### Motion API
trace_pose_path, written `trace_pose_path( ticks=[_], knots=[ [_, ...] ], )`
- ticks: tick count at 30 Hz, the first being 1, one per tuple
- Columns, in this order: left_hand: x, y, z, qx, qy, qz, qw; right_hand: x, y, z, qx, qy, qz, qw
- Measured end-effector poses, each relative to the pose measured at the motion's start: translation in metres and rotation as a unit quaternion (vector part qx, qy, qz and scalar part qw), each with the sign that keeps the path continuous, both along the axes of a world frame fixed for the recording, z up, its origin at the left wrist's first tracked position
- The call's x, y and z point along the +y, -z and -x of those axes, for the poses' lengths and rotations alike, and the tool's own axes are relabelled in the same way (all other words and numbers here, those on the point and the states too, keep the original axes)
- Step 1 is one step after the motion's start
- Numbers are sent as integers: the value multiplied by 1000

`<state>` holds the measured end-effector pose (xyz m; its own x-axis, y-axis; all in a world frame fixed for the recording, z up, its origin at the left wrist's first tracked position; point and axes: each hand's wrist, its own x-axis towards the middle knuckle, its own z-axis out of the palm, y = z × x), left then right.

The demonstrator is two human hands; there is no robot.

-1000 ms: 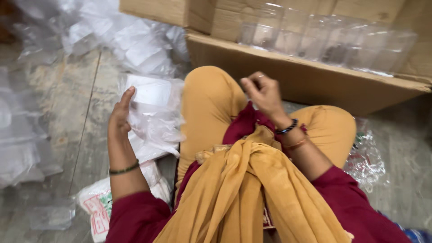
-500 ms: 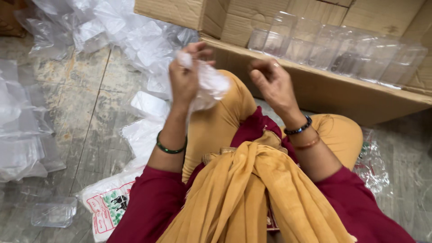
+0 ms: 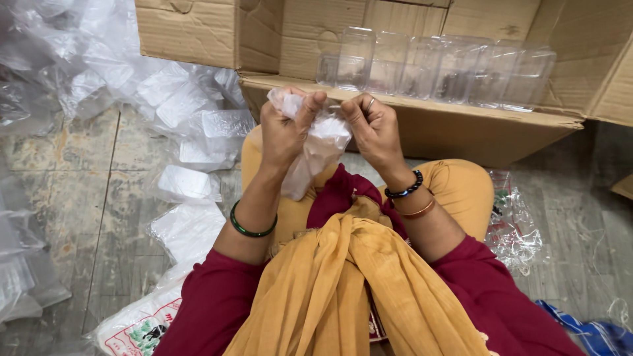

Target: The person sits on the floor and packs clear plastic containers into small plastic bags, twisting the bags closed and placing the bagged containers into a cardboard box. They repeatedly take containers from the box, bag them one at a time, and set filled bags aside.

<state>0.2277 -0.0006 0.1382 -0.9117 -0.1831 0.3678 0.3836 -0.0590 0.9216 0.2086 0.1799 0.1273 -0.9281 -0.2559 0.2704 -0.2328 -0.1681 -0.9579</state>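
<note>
While a second earlier our left hand lay on the floor packs at nine o'clock, both hands had now met at twelve; left and right hand were each pinched tight on a clear bag, held above our lap, before the carton.
</note>
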Motion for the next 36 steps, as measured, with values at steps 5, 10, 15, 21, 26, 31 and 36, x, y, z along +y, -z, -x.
trace_pose_path(
  ticks=[5,10,15,21,26,31,36],
  knots=[
    [8,14,17,-3,11,52,999,19,3,15,-3,-114,89,989],
    [0,29,25,-92,247,-81,961,37,27,36,-223,-158,255,928],
    [-32,30,43,-191,351,-257,880,64,33,64,-217,-226,353,882],
    [-14,27,82,-53,159,68,984,58,-4,98,-68,-117,68,988],
    [-3,20,90,-34,145,100,984,55,-11,100,9,-174,-35,984],
    [0,11,92,-110,194,63,973,42,5,98,-136,-193,168,957],
    [-26,10,97,-215,434,-324,813,52,4,110,-252,-210,226,917]
  ],
)
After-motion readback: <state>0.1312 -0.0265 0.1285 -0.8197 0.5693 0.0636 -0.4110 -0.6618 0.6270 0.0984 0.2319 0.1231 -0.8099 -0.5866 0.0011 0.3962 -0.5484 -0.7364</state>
